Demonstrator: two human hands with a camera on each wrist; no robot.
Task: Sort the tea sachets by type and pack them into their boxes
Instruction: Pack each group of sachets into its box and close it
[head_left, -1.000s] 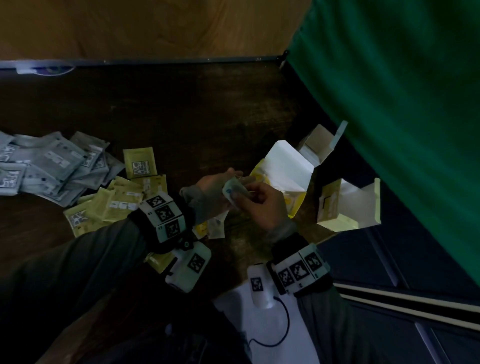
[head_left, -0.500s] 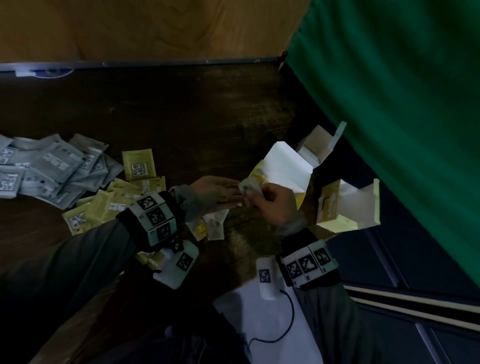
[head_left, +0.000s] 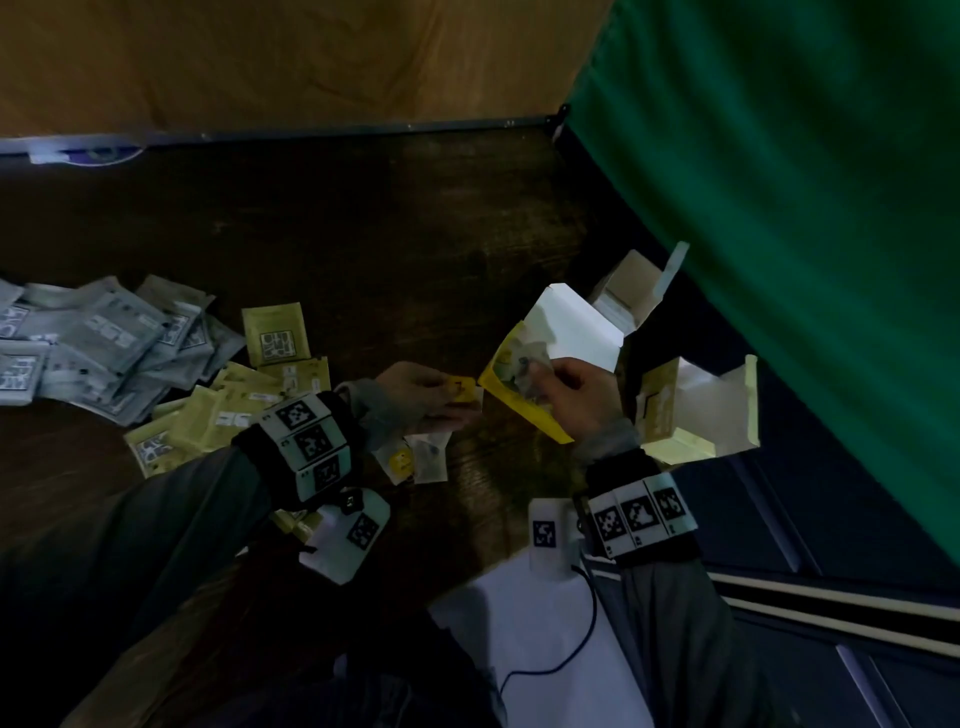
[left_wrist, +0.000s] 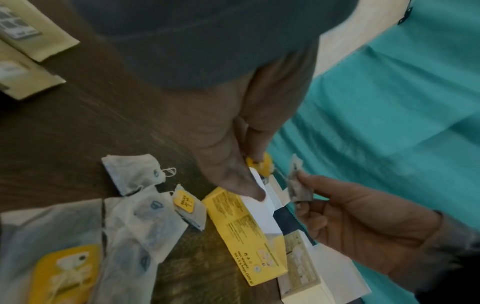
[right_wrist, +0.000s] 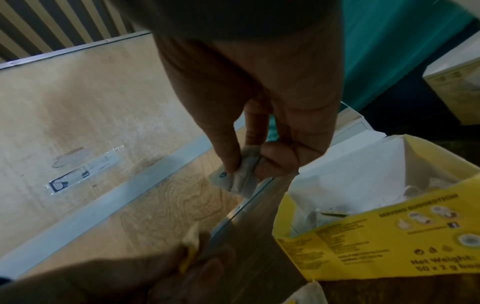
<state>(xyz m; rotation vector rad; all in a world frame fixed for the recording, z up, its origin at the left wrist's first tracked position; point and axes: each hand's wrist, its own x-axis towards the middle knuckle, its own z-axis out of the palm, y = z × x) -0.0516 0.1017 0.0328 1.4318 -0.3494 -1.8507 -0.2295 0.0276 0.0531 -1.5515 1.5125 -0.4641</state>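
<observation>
Sachets of grey foil (head_left: 93, 343) lie heaped at the far left of the dark wooden tabletop (head_left: 363, 234), overlapping one another. Just right of them spreads a looser pile of pale yellow paper sachets (head_left: 208, 410), one square one (head_left: 275, 332) lying flat at its far edge. Near the middle, loose white paper tea bags with yellow tags (left_wrist: 145, 207) rest on the tabletop below the left hand (head_left: 415, 397). That hand's grip is clamped: thumb and fingers pinch a small yellow tag with a white tea bag (head_left: 460, 389), held just above the wood; the wrist view shows the tag (left_wrist: 262, 164) squeezed at the fingertips (left_wrist: 241, 185). Right of it, the right hand (head_left: 576, 395) has its grip closed on a crumpled greyish tea bag (right_wrist: 241, 174), pinched between thumb and forefinger and held at the open mouth of the bright yellow cardboard box (head_left: 524, 400). This box lies tilted with its white lid flap (head_left: 571, 327) raised, and white tea bags (right_wrist: 327, 211) show inside it. Beyond it stands a small open box of brown and white card (head_left: 628, 296). Farthest right sits a pale yellow open carton (head_left: 696, 410), against a green cloth (head_left: 805, 182).
</observation>
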